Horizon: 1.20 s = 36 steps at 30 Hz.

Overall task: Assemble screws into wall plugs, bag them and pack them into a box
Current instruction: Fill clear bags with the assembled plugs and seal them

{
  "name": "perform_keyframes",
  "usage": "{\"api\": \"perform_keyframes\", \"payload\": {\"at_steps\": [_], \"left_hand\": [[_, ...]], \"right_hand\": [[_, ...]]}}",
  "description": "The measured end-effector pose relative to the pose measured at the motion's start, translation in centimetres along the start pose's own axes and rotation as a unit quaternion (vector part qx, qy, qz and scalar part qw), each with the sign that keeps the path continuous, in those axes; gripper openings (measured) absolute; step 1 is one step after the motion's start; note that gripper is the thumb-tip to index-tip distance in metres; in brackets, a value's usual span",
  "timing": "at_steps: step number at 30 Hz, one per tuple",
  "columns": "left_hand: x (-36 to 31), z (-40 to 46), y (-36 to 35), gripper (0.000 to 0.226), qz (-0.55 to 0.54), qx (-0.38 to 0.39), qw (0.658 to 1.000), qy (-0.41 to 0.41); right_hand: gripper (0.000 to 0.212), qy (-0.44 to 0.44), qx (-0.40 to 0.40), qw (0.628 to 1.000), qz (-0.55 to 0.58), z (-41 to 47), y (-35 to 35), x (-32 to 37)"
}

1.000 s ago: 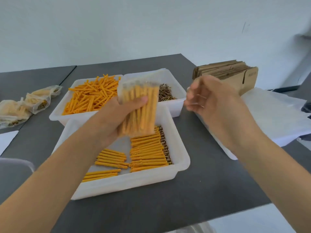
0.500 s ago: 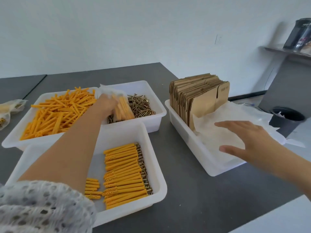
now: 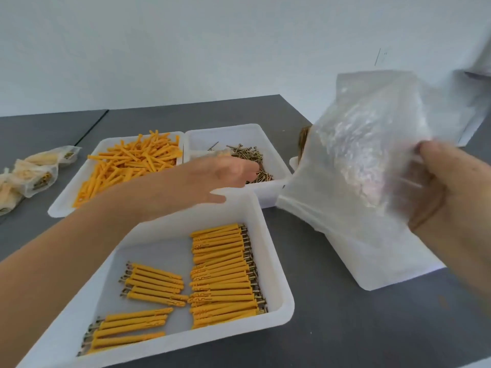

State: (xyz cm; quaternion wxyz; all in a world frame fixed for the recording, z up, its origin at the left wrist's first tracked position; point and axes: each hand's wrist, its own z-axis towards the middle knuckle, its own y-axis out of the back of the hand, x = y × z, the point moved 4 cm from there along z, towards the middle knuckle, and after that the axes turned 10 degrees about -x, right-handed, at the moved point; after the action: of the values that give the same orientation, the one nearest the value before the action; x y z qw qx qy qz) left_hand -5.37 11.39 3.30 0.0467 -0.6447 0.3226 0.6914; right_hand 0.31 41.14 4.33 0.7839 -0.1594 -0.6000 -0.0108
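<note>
My right hand (image 3: 441,187) holds up a clear empty plastic bag (image 3: 356,155) above the right-hand white tray (image 3: 372,269). My left hand (image 3: 220,173) hovers with fingers apart and nothing in it, over the edge between the near tray (image 3: 281,288) and the screw tray (image 3: 265,139). The near tray holds rows of orange wall plugs with screws in them (image 3: 223,274). Loose screws (image 3: 252,160) lie in the back right tray, loose orange plugs (image 3: 127,166) in the back left tray (image 3: 66,203).
Several filled bags (image 3: 34,171) lie on the grey table (image 3: 345,328) at far left. Flat cardboard boxes (image 3: 304,139) show just behind the held bag. A white wall stands behind the table; the table's front edge runs along the bottom right.
My left hand no longer holds the filled bag of plugs and now reaches empty near the screws. My right hand has lifted a clear bag from the right tray.
</note>
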Motion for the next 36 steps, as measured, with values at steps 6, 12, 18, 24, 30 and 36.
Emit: {"api": "perform_keyframes", "payload": {"at_steps": [6, 12, 18, 24, 30, 36], "left_hand": [[-0.3, -6.1, -2.1, 0.077, -0.165, 0.056, 0.984, 0.048], [3.4, -10.5, -2.0, 0.033, -0.134, -0.180, 0.963, 0.150], [4.3, -13.7, -0.9, 0.027, -0.223, -0.457, 0.854, 0.109], [4.1, -14.6, -2.4, 0.033, -0.249, -0.503, 0.824, 0.074], [3.8, -14.9, -3.0, 0.032, -0.268, -0.504, 0.819, 0.053], [4.3, -15.6, -3.6, 0.032, -0.251, -0.512, 0.819, 0.063]], "right_hand": [[0.039, -0.228, 0.112, 0.966, 0.040, -3.6, -8.7, -5.8], [0.025, -0.225, 0.113, 0.968, -0.006, -5.5, -12.8, -7.3], [0.023, 0.014, 0.059, 0.989, -0.133, -10.2, -12.2, -6.4], [0.024, 0.115, 0.166, 0.962, -0.182, -16.3, -14.7, -6.8], [0.026, 0.151, 0.158, 0.958, -0.187, -16.8, -16.9, -5.8], [0.023, 0.022, 0.144, 0.988, -0.061, -16.0, -18.1, -5.6]]}}
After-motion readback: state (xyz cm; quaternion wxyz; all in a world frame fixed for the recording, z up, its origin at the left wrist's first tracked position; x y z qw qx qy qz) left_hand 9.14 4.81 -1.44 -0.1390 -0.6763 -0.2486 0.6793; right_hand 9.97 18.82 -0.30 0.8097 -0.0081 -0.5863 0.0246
